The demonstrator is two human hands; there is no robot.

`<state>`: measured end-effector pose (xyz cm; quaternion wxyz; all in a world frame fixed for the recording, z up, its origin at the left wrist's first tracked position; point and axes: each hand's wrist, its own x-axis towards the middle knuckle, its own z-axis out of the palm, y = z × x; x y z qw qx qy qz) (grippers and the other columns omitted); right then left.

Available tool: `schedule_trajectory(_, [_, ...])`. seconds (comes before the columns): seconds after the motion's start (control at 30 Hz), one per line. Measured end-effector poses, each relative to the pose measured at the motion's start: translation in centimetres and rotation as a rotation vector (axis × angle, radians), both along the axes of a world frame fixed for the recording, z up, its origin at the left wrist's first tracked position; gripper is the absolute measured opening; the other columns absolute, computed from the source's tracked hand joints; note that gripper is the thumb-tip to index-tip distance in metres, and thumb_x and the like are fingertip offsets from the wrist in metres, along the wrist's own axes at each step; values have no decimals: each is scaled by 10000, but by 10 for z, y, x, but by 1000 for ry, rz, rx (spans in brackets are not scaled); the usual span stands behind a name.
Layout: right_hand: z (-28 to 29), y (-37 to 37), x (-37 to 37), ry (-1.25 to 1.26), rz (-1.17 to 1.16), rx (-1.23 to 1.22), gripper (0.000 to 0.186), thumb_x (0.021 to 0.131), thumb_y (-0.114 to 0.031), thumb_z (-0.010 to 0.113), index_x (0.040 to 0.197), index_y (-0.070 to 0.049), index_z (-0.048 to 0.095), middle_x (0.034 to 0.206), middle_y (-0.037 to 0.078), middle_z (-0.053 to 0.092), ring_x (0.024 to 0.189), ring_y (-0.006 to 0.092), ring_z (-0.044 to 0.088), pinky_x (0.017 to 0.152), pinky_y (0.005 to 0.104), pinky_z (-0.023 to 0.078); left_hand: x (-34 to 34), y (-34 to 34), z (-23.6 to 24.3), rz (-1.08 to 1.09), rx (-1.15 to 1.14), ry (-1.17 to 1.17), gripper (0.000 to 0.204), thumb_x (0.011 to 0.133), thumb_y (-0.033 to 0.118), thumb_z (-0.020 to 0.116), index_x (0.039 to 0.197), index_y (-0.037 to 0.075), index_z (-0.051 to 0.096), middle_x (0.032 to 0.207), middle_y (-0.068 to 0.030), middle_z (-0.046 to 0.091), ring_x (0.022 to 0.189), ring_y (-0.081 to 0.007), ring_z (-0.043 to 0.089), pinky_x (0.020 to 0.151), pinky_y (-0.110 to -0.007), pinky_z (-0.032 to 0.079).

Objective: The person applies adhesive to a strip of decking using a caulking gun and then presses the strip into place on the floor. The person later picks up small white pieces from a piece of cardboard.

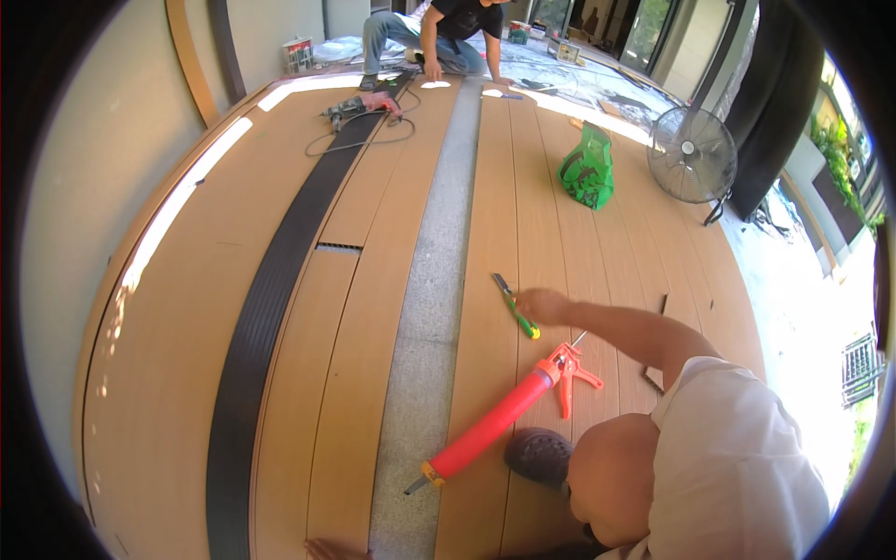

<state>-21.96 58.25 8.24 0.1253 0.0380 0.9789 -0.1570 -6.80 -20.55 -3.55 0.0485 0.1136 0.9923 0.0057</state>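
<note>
Reaching forward across the tan deck boards (546, 215), the right hand (541, 305) rests with fingers curled beside the green-handled utility knife (515, 306), touching or nearly touching it; whether it grips the knife I cannot tell; the red caulking gun (504, 415) lies just behind, nozzle toward the grey gap (434, 308); the left hand (327, 549) barely shows at the lower edge, fingers unclear; a green bag (588, 170) sits farther up; another person (448, 37) crouches beyond, near a power drill (359, 106).

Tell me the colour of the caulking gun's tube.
Red, on the caulking gun, clearest in the head view.
</note>
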Motion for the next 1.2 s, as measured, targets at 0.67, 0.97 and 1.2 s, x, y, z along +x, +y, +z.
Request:
schedule_trajectory(0.67, [9, -71, -71, -241, 195, -58, 494, 925, -220, 523, 1415, -169, 556, 1095, 209, 713, 1055, 403, 663, 923, 516, 511, -4, 16, 13, 41, -152, -84, 1239, 768, 652, 732, 1532, -167, 202, 1601, -406, 168, 1489, -550, 196, 1244, -572, 192])
schedule_trajectory(0.97, [-24, -118, -63, -282, 431, -12, 443, 949, -205, 509, 1381, -127, 569, 1109, 209, 696, 1052, 406, 655, 911, 508, 515, -13, 43, 54, 278, 67, -150, 1252, 562, 468, 864, 1470, -181, 296, 1575, -400, 239, 1490, -510, 237, 1256, -520, 214])
schedule_trajectory(1.2, [-44, -142, -74, -187, 421, -19, 378, 949, -223, 531, 1292, -98, 627, 1079, 220, 701, 1030, 416, 659, 909, 506, 520, -18, 36, 46, 219, -49, -217, 1230, 655, 539, 807, 1487, -187, 265, 1568, -417, 237, 1485, -523, 243, 1247, -527, 206])
